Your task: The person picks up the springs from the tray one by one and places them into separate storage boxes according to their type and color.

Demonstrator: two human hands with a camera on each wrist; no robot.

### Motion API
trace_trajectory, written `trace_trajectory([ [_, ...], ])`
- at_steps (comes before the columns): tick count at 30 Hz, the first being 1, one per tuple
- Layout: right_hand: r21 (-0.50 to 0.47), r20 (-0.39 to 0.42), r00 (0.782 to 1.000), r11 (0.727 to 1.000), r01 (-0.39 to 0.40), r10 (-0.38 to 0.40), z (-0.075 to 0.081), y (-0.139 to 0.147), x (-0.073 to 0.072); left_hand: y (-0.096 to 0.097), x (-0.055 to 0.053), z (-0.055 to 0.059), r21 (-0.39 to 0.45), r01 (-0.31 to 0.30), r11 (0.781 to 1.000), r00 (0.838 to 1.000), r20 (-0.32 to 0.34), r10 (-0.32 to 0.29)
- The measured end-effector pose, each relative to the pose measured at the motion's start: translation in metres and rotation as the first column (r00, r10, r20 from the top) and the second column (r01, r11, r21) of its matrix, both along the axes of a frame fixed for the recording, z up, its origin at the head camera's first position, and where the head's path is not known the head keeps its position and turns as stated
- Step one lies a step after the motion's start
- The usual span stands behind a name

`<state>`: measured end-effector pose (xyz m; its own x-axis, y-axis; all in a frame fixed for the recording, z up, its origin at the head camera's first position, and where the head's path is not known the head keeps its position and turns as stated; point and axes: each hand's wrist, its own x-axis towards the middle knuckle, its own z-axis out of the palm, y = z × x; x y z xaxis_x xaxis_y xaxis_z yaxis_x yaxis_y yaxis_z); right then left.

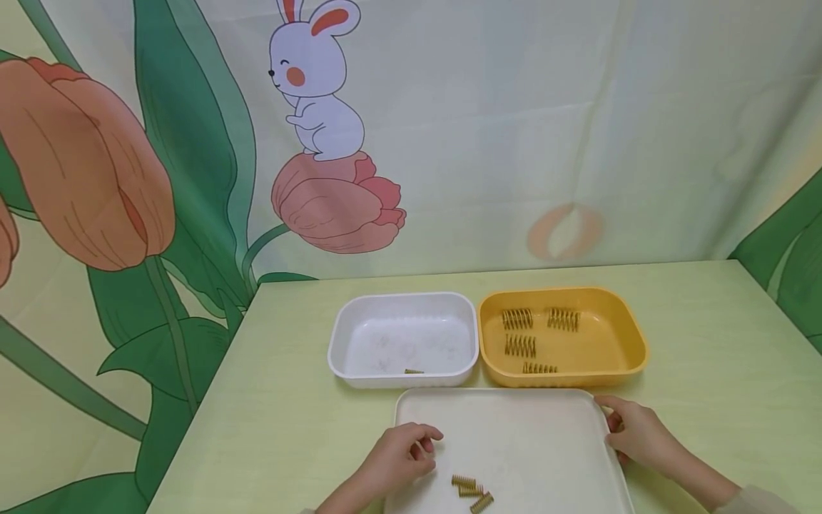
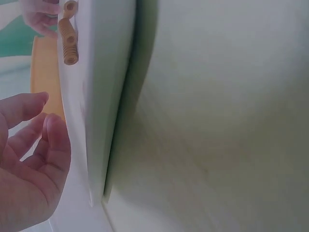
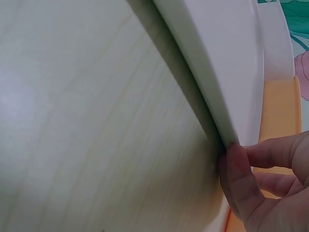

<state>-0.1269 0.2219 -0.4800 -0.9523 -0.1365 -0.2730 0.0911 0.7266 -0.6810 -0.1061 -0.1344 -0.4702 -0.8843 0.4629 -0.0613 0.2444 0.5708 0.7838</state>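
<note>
Taking 12 as straight ahead of me, three small springs lie loosely bunched on the pale tray (image 1: 546, 442), and from the bent fingers of my left hand (image 1: 401, 460) they sit near 4 o'clock, well closer to it than to my right. Their long axes differ: the farthest coil (image 1: 464, 481) and the middle coil (image 1: 471, 492) run nearly 9 to 3, while the nearest coil (image 1: 481, 503) slants from 8 to 2. So I judge that this left hand would have to turn in clockwise to meet them, as it now points toward 2, with its forearm coming from 8. Its fingers are loosely curled over the tray's left side, the tips a narrow gap apart with nothing between them; whether the heel of the hand touches the rim I can't tell. My right hand (image 1: 636, 432) reaches in from 4 and points toward 10, pinching the tray's edge by the far right corner, forefinger along the rim and thumb nearer me; the springs lie from it between 8 and 9. Beyond the tray, the white bin (image 1: 411, 343) stands at 12 from my left hand with one small spring (image 1: 414, 371) by its near wall, and the yellow bin (image 1: 604, 343), touching it, stands at 2 with four larger springs (image 1: 520, 346) inside.
</note>
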Motion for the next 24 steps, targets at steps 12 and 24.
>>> trace_trajectory([
  [12,0.021,0.006,1.0,1.0,0.003,-0.003,-0.002,0.0,-0.001,0.009,0.003,-0.006,-0.043,0.061,0.997,0.998,-0.02,-0.062],
  [24,0.021,0.002,1.0,1.0,0.007,-0.007,-0.003,0.0,-0.001,0.019,0.009,-0.006,-0.102,0.085,0.991,0.994,-0.065,-0.092],
])
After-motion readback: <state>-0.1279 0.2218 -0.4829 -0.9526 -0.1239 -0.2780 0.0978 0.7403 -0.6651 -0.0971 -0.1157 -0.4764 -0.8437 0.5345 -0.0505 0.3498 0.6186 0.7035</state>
